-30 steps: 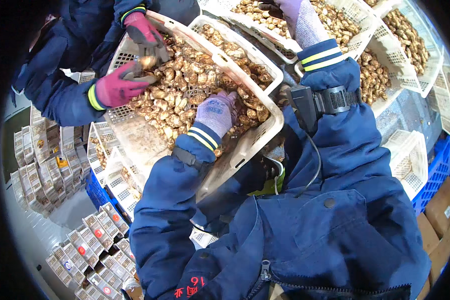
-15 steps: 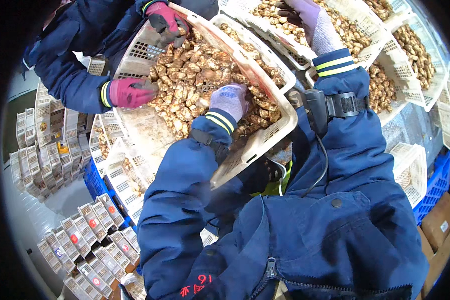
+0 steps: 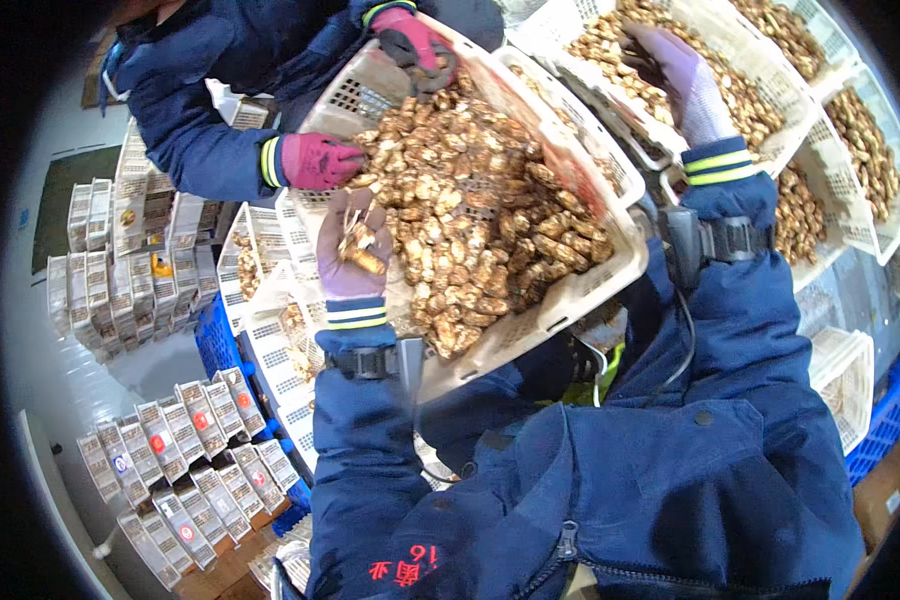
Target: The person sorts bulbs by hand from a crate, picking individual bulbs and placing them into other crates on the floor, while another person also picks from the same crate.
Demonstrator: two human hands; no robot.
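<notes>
A tilted white basket (image 3: 435, 378) in front of me holds a heap of stubby brown-and-cream mushrooms (image 3: 470, 195). Over its left side, my left hand (image 3: 338, 262), in a lavender glove with a dark palm, is turned palm up. A few mushrooms (image 3: 366, 260) lie across its palm and fingers. My right hand (image 3: 678, 80), gloved alike, is above another mushroom-filled basket (image 3: 802, 100) at the upper right. Its thumb and fingers are apart, and I see nothing between them.
Across from me, a co-worker's magenta-gloved hands (image 3: 320, 162) are at the tilted basket's left and far rims. More mushroom baskets (image 3: 885, 240) stand at the right. Stacked pale crates (image 3: 185, 430) stand on the left floor; blue crates (image 3: 215, 335) sit below the baskets.
My left hand has come out of the mushroom heap and moved left, turning palm up with mushrooms in it. My right hand stays over the far basket. The whole view has shifted slightly.
</notes>
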